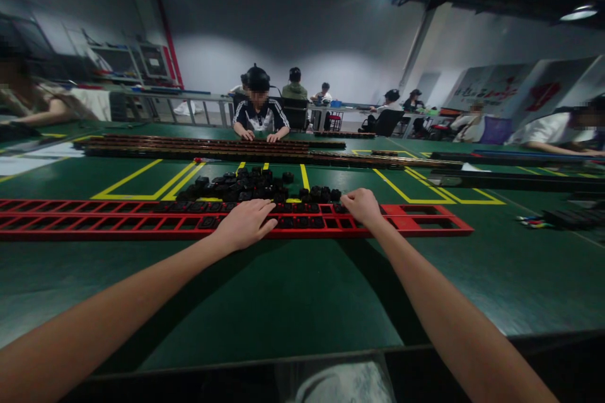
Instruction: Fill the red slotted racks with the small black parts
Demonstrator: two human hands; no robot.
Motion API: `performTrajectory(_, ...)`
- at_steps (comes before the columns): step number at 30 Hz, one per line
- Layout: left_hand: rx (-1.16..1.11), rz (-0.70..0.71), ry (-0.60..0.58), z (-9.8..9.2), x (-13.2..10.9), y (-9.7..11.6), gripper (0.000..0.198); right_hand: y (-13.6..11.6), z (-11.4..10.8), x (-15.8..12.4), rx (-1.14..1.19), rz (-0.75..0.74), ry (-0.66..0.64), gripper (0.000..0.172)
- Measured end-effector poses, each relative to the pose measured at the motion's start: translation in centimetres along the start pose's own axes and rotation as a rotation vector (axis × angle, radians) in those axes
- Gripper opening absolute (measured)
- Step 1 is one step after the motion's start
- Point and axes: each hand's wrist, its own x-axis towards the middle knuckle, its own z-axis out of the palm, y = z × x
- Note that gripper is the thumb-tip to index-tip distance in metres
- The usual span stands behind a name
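The long red slotted frame (401,223) runs left to right on the green table (302,302), crosswise beneath both hands. The left hand (246,221) lies palm down over its middle, thumb spread, gripping nothing visible. The right hand (363,206), nearer the frame's right end, curls beside the heaped small black blocky parts (246,184); whether it pinches one, I cannot tell.

The tabletop (302,308) looks smooth and glossy, the red frame (405,222) plastic.
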Motion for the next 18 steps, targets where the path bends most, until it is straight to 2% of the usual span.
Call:
performTrajectory(5,0.001,0.006,-0.002,0.09,-0.05,-0.13,0.057,-0.01,0.56,-0.28,-0.032,-0.093,0.086,0.040)
performTrajectory(8,0.003,0.003,0.002,0.06,-0.05,-0.08,0.057,-0.30,0.76,-0.33,-0.021,-0.140,0.081,0.040)
performTrajectory(12,0.005,0.007,0.006,-0.03,-0.02,0.00,0.057,-0.42,0.78,-0.11,0.027,-0.114,0.006,0.037)
performTrajectory(18,-0.005,0.004,0.003,-0.11,-0.03,0.07,0.056,-0.65,0.34,-0.26,-0.034,-0.044,0.050,0.041)
